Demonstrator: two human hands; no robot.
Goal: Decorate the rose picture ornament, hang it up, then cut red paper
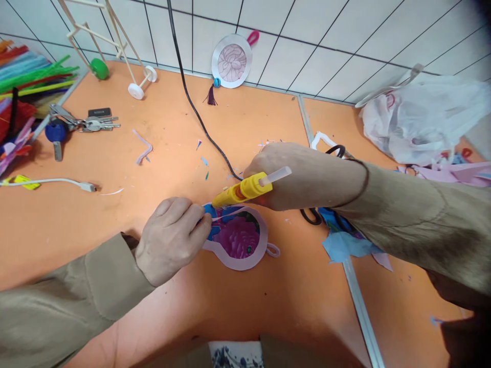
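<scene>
My right hand (299, 174) grips a yellow glue gun (245, 189) with a white glue stick at its back; its nozzle points left and down onto a small round paper fan (240, 237). The fan has a pale pink rim, a blue and magenta flower picture and a small loop at its right side, and it lies flat on the orange table (115, 225). My left hand (172, 237) presses on the fan's left edge, pinching a thin pale strip right at the nozzle tip. The black cord (192, 97) of the gun runs up the table to the wall.
A finished white round fan (232, 61) with tassel leans on the tiled wall. Keys (82, 122), pipe cleaners (26, 87) and a white cable (57, 181) lie left; a stick frame with wheels (115, 51) stands behind. Black scissors (318, 214), blue paper scraps (345, 245) and a plastic bag (422, 117) are right.
</scene>
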